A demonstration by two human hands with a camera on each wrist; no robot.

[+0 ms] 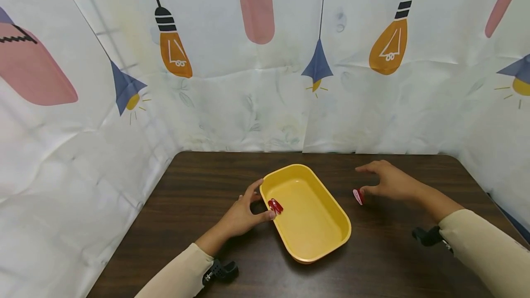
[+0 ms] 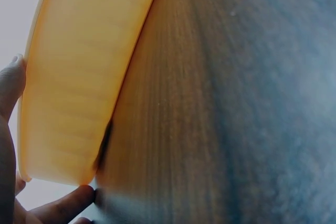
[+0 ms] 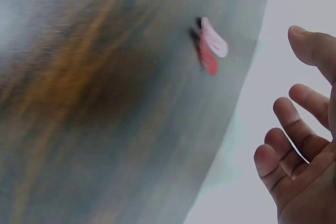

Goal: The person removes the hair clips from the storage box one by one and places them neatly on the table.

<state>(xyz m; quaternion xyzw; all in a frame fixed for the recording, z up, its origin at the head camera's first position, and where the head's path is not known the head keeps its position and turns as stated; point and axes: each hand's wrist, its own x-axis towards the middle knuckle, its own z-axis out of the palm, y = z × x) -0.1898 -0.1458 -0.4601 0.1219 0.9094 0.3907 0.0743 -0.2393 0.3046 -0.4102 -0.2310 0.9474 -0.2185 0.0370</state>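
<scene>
Nearest, the left hand point(image 1: 243, 216) grips the rim of the yellow tray point(image 1: 312, 217), a glossy red item point(image 1: 275, 206) inside by its thumb. Farther out, the right hand point(image 1: 384, 181), fingers parted and holding nothing, seems to be reaching for the pink-and-red clip-like piece point(image 1: 358, 196) beside its thumb on the counter point(image 1: 198, 197); a careful pinch is called for.

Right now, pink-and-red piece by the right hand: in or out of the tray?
Out: in the head view, the pink-and-red piece sits on the dark table, right of the yellow tray.
</scene>
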